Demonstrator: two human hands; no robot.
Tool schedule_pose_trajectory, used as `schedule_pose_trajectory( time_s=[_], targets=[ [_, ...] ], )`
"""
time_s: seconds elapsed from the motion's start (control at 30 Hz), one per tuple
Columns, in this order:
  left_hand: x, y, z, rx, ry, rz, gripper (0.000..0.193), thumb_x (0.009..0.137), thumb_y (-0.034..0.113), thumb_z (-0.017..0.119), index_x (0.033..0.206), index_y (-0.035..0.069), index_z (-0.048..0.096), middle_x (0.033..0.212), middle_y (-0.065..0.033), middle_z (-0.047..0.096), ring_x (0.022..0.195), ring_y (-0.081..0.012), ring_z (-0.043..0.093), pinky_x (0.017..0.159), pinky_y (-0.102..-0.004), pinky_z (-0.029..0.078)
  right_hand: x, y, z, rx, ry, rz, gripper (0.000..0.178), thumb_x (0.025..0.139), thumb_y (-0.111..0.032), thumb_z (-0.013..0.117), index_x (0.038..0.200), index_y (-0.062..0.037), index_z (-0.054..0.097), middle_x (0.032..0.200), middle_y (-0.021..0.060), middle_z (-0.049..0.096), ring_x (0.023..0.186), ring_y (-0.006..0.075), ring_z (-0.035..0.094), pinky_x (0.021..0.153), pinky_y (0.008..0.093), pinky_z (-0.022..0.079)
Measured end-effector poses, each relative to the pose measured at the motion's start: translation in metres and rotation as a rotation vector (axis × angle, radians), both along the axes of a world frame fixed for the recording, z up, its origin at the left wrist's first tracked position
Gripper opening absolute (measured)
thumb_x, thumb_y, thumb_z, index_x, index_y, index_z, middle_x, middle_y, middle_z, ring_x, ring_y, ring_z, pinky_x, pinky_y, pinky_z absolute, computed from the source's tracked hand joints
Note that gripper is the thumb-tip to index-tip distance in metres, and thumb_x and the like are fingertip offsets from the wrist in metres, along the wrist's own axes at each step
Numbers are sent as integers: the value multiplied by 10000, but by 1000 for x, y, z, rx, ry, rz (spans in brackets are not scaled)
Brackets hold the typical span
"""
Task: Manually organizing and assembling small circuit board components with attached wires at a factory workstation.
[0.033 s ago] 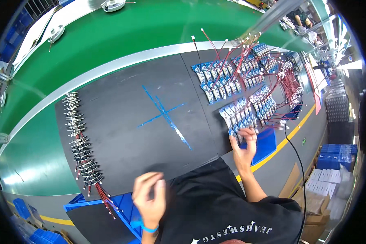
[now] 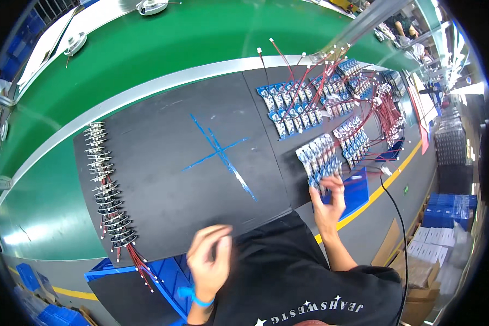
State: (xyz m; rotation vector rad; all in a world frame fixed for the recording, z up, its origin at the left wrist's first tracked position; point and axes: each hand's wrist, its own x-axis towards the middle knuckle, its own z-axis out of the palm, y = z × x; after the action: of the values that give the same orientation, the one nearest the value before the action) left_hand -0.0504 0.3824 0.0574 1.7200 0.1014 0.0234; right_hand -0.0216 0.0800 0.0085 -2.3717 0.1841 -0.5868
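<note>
My right hand (image 2: 328,209) grips the near edge of a panel of small blue-and-white circuit boards (image 2: 316,155), thumb on its left side and fingers curled over the boards. Red wires trail from this panel toward the right. My left hand (image 2: 209,258), with a blue wristband, hovers by the front edge of the black mat (image 2: 163,190). Its fingers are bent, the thumb stands apart, and nothing shows between them. Beyond my right hand lie more board panels (image 2: 290,98) with red wires and white connectors (image 2: 386,117).
A row of separate circuit boards (image 2: 106,185) lines the mat's left edge, red wires hanging over a blue bin (image 2: 171,282). Another blue bin (image 2: 353,193) sits below my right hand. A green conveyor belt (image 2: 212,32) runs along the far side. A black cable (image 2: 399,217) hangs at right.
My left hand has moved a little to the right. The panel in my right hand has shifted slightly right, together with the hand.
</note>
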Motion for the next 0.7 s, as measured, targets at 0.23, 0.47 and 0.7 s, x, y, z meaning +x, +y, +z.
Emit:
schedule_pose_trajectory(
  time_s=[0.23, 0.47, 0.7],
  targets=[
    [62, -38, -9, -1147, 723, -274, 502, 1057, 348, 398, 1374, -38, 447, 1281, -180, 589, 1149, -264, 600, 950, -410, 517, -33, 21, 60, 112, 93, 709, 439, 519, -159, 927, 888, -41, 722, 1201, 136, 601, 1262, 432, 460, 1064, 580, 346],
    [40, -14, -28, -974, 251, 70, 266, 1036, 208, 502, 1218, 15, 519, 1103, -89, 646, 918, -133, 650, 763, -295, 558, 19, 77, 49, 1084, 317, 342, 614, 968, -439, 578, 1375, -24, 378, 1280, 152, 486, 1150, 220, 537, 906, 391, 496],
    [29, -7, -29, -720, 179, 304, 348, 1067, 287, 416, 1233, 8, 539, 1057, -67, 656, 954, -113, 611, 840, -280, 510, 67, 132, 32, 1001, 632, 445, 287, 1045, -198, 474, 1182, 37, 565, 993, 48, 658, 898, 78, 601, 800, 225, 489]
  ],
)
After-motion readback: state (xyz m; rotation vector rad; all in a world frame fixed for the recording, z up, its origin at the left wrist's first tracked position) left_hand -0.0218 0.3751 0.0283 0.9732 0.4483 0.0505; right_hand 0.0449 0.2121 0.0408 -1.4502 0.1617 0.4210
